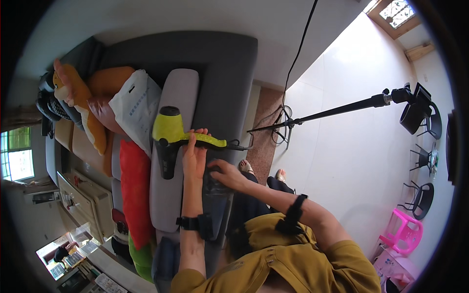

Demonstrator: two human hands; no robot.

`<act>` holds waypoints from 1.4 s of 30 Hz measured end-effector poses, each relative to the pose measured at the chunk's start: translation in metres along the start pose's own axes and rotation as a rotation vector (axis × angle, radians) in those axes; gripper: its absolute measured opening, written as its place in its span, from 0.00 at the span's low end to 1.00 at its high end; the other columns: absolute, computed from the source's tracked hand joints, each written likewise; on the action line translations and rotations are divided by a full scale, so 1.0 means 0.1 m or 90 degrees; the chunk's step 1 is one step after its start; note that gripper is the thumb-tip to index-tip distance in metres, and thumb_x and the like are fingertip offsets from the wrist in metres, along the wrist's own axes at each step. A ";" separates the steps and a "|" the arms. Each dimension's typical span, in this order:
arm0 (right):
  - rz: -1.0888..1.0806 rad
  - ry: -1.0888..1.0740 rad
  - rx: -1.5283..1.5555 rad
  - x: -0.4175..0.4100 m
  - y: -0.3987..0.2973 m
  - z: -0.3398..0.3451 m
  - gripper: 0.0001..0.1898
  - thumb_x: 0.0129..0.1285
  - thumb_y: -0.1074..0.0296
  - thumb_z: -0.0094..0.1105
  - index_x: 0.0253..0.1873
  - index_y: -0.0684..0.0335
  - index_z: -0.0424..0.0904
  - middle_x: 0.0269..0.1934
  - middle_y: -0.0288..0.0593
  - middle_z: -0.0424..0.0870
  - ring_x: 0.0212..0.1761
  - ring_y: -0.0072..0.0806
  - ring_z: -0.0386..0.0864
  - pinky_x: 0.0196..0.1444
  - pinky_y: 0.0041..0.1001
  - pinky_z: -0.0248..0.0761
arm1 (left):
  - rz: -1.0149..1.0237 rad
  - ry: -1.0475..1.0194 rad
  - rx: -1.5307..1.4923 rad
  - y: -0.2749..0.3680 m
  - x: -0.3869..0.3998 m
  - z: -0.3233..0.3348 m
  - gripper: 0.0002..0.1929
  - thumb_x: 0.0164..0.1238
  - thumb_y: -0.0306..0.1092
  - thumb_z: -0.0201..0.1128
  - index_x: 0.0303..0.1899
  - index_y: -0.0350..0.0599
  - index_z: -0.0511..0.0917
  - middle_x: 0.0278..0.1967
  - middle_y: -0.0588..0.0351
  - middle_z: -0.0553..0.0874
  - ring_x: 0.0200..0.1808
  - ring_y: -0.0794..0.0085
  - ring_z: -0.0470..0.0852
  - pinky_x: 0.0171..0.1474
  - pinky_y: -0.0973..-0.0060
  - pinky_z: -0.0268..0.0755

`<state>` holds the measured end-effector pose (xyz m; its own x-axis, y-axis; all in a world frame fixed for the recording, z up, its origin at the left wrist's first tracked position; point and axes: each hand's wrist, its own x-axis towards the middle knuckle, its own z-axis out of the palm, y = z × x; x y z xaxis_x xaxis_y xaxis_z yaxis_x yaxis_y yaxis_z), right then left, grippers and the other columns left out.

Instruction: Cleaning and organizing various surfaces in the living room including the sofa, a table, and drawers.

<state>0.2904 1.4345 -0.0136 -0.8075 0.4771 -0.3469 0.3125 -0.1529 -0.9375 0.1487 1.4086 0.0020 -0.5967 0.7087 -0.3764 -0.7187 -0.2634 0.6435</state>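
My left hand point(195, 157) grips the ribbed handle of a yellow-green and black hair dryer point(168, 126), its thumb and fingers around the handle. The dryer is held above the grey sofa armrest or cushion point(166, 205), its narrow black barrel end pointing towards me. A dark power cord point(240, 147) leaves the end of the handle. Just right of the left wrist, my right hand point(229, 175) curls its fingers around a dark, partly see-through plastic item point(218, 186). Blur hides its exact shape.
On the sofa point(227, 73) lie a white plastic bag point(133, 104) with writing, a plush toy point(78, 88) and a red cushion point(135, 194). A tripod point(329, 111) stands on the pale floor to the right. Farther off are black chairs point(423, 201) and a pink chair point(405, 234).
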 end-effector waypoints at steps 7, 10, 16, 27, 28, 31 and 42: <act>-0.174 -0.026 -0.168 0.05 -0.03 0.30 0.25 0.62 0.55 0.57 0.59 0.66 0.70 0.55 0.51 0.76 0.58 0.45 0.73 0.62 0.35 0.65 | 0.181 -0.102 0.086 0.50 -0.43 0.61 0.13 0.68 0.29 0.58 0.52 0.42 0.70 0.46 0.49 0.80 0.54 0.60 0.77 0.63 0.59 0.68; -0.173 -0.227 -0.153 -0.18 -0.19 -0.31 0.23 0.63 0.58 0.56 0.58 0.65 0.71 0.53 0.51 0.76 0.56 0.46 0.74 0.61 0.36 0.66 | 0.247 -0.136 0.139 0.50 -0.52 0.88 0.13 0.68 0.27 0.58 0.51 0.41 0.70 0.45 0.49 0.80 0.52 0.60 0.78 0.62 0.58 0.69; 0.019 -0.053 -0.156 -0.67 -0.46 -1.28 0.22 0.59 0.64 0.60 0.57 0.64 0.70 0.51 0.52 0.75 0.56 0.47 0.72 0.57 0.36 0.67 | 0.419 -0.149 0.362 0.38 -0.79 1.37 0.16 0.67 0.32 0.60 0.52 0.39 0.67 0.44 0.49 0.78 0.49 0.60 0.79 0.60 0.60 0.70; -0.438 0.156 -0.160 -1.20 -1.42 -1.89 0.31 0.57 0.66 0.63 0.63 0.62 0.58 0.58 0.54 0.70 0.60 0.47 0.69 0.59 0.38 0.64 | 0.446 -0.137 0.560 -0.34 -1.20 2.22 0.17 0.60 0.25 0.66 0.51 0.36 0.75 0.47 0.55 0.80 0.49 0.70 0.78 0.53 0.72 0.70; -0.371 0.082 -0.104 -1.23 -1.43 -1.97 0.30 0.57 0.64 0.64 0.62 0.61 0.59 0.52 0.55 0.75 0.54 0.49 0.74 0.53 0.39 0.68 | 0.412 -0.133 0.530 -0.41 -1.21 2.20 0.17 0.59 0.24 0.66 0.51 0.36 0.75 0.47 0.55 0.80 0.49 0.71 0.78 0.52 0.72 0.70; -0.368 0.005 -0.039 -1.27 -1.39 -2.07 0.28 0.59 0.62 0.64 0.61 0.61 0.62 0.39 0.57 0.82 0.41 0.52 0.81 0.41 0.39 0.74 | 0.419 -0.108 0.487 -0.50 -1.40 2.34 0.17 0.59 0.23 0.66 0.51 0.37 0.76 0.47 0.55 0.80 0.48 0.73 0.78 0.52 0.73 0.71; -0.352 -0.157 -0.107 -1.46 -1.53 -2.09 0.21 0.53 0.64 0.64 0.51 0.63 0.72 0.36 0.51 0.82 0.39 0.47 0.81 0.40 0.35 0.74 | 0.337 -0.119 0.438 -0.72 -1.52 1.66 0.23 0.60 0.38 0.67 0.55 0.39 0.73 0.54 0.52 0.78 0.53 0.67 0.77 0.56 0.72 0.70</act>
<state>0.4648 1.5697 0.1862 -0.9577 0.2295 0.1734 -0.1261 0.2066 -0.9703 0.3504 1.4289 0.1238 -0.6783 0.7171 0.1604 0.0443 -0.1779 0.9831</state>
